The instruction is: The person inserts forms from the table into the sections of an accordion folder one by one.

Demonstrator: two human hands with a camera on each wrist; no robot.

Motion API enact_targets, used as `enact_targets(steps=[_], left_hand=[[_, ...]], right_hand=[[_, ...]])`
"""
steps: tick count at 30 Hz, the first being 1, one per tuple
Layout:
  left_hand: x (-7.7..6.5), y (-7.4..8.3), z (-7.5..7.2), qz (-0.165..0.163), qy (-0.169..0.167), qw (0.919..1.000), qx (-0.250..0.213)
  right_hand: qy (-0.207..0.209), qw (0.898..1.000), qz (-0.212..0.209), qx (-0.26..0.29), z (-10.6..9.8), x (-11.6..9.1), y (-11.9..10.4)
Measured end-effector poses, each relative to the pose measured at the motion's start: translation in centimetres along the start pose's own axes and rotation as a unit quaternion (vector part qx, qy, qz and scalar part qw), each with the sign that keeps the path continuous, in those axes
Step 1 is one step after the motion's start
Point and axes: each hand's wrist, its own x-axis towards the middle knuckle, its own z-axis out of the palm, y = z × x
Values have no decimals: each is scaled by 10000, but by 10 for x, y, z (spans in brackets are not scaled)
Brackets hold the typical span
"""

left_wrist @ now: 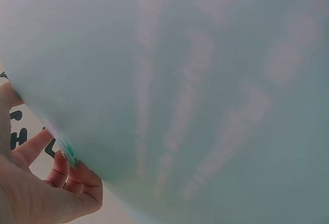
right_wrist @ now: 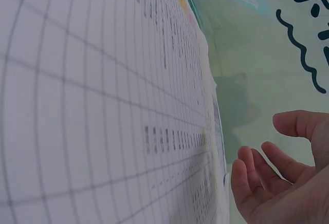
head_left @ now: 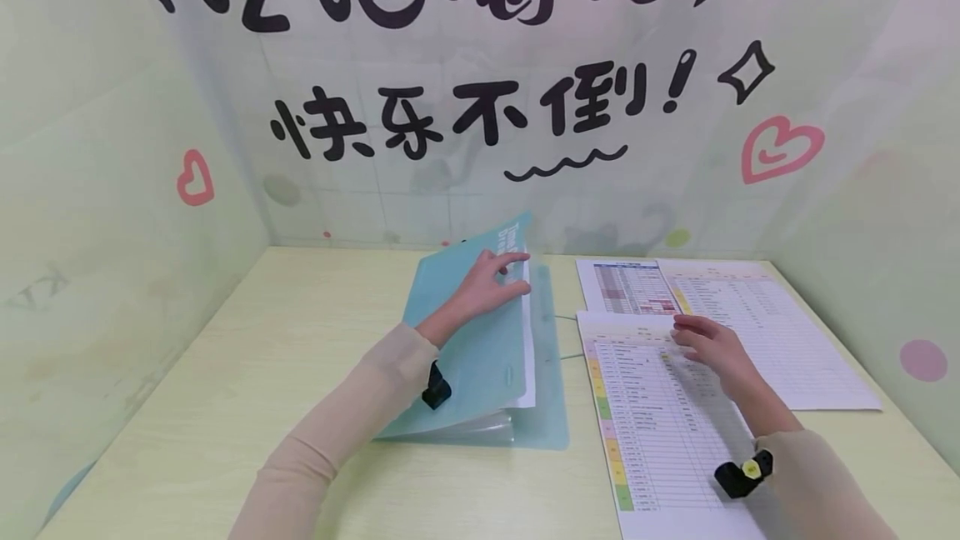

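A light blue folder [head_left: 457, 340] lies mid-table with its cover lifted and tilted. My left hand [head_left: 487, 286] holds the cover's right edge, fingers and thumb about it; the left wrist view shows the hand [left_wrist: 51, 183] at the border of the cover [left_wrist: 169, 106]. White paper and clear plastic show beneath the cover. To the right lies a printed table sheet [head_left: 652, 432] with coloured cells down its left side. My right hand [head_left: 716, 357] is over its upper right part, fingers loosely bent and holding nothing. Whether its fingertips touch the paper I cannot tell.
More printed sheets [head_left: 780, 348] lie behind and right of the front sheet, near the table's back right corner. Two thin rods [head_left: 572, 356] run between folder and front sheet. A lettered backdrop [head_left: 465, 190] closes the table's back and sides.
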Motion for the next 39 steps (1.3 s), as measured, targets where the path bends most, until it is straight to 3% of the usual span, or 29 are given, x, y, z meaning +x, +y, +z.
enact_targets(steps=[8,18,33,39], left_hand=[[-1,0,0,42,-23,10000,1],[-1,1,1,12,33,10000,-18],[-1,-1,1,60,47,10000,-33],[-1,-1,1,111,46,9999,3]], right_hand=[[-40,9997,-88,-233,-19,-28,-8],[-71,9862,-58,-1652,-38,-51,-5],[-78,9720,-422,-2310,-45,-55,10],[50,9749,-319,-2202,-44,-56,10]])
